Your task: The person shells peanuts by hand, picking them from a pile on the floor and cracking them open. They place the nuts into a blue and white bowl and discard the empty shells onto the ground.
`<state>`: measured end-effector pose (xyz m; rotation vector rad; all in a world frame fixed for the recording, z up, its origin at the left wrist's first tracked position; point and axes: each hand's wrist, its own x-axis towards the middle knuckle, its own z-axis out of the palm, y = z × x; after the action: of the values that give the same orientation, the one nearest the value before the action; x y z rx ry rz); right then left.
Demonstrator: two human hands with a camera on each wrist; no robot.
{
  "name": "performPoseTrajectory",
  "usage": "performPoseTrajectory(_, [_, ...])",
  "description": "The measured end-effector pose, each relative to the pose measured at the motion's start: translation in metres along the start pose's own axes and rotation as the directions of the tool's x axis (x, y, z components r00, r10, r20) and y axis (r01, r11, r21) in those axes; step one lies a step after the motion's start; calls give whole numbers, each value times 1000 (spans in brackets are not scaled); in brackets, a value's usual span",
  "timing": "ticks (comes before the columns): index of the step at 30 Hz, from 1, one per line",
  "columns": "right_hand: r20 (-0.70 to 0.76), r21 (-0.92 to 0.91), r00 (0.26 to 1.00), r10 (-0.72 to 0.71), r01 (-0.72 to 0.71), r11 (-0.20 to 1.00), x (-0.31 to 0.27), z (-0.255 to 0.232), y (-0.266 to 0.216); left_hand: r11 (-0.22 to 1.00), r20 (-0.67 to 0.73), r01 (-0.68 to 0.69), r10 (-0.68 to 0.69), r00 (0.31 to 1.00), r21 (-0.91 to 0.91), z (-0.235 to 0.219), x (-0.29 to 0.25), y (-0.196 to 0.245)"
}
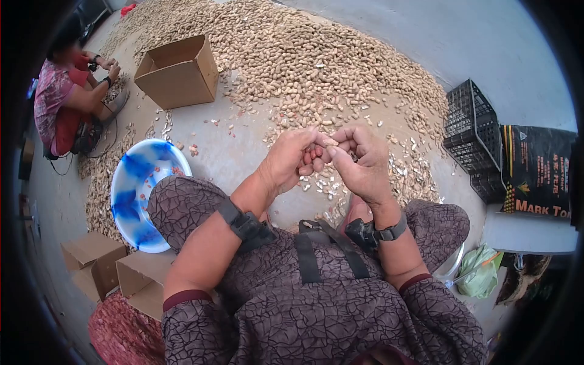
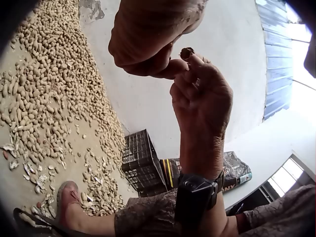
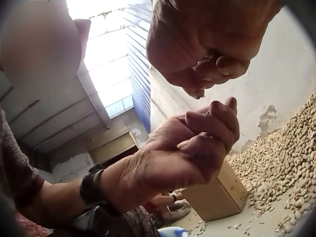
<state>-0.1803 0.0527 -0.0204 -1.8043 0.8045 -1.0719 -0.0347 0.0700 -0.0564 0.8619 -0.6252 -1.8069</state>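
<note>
A person sits low, with dark patterned cloth [image 1: 292, 328] over the knees. Above their lap, the two hands come close together. The right hand [image 1: 365, 161] has its thumb and a finger squeezed together on a small brown bit of peanut [image 2: 186, 53]; I cannot tell if it is shell or nut. The left hand [image 1: 283, 158] is just beside it, its fingers curled around a few red nuts [image 1: 308, 159]. Next to the left knee is a blue and white bowl [image 1: 128, 176] with some red nuts inside. Broken shells [image 1: 328, 188] lie on the floor beyond the hands. Farther off, a brown box [image 1: 182, 85] stands beside a big peanut pile [image 1: 304, 55]. Another person [image 1: 67, 103] squats left of that box. A black crate [image 1: 471, 121] is to the right.
</note>
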Motion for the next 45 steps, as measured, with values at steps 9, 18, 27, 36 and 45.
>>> performPoseTrajectory(9, [162,253,865,474,-501,828,8,-35,24,995,-45,-3,8,999,103,-8,-2,11])
performPoseTrajectory(18, [218,-527,809,545,-372,764,-19,-42,150,989,-59,-121,126,990,82,20,-40,97])
performPoseTrajectory(27, [89,-509,649,756,-623,594,-59,-22,237,989,-86,-143,146,985,44,10,-41,114])
performPoseTrajectory(36, [62,-710,743,667,-437,553,-86,3,268,995,-268,-53,73,961,80,-2,-39,100])
performPoseTrajectory(45, [124,-878,744,657,-226,421,-88,18,282,996,-329,23,7,944,87,-2,-35,99])
